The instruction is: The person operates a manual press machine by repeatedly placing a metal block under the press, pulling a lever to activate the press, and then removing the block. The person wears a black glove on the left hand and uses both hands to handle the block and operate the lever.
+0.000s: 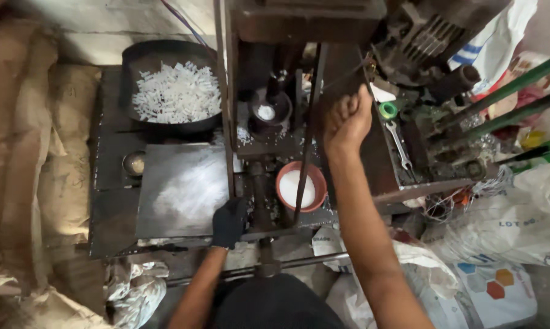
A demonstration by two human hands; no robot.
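Clenched in a fist, the bare right hand [346,122] wraps its grip around a thin dark metal lever rod [305,152] that runs upright down the front of a grimy dark press machine [299,36]. One gloved left hand [229,222], in black fabric, rests curled on the front edge of a flat grey steel plate [180,189] on the desk [107,201]; whether it pinches anything cannot be told. One round orange bowl of white powder [300,186] sits just beside the rod. One black round pan [171,85] holds a heap of small white plastic pieces. One silver spanner [399,143] lies right of the fist.
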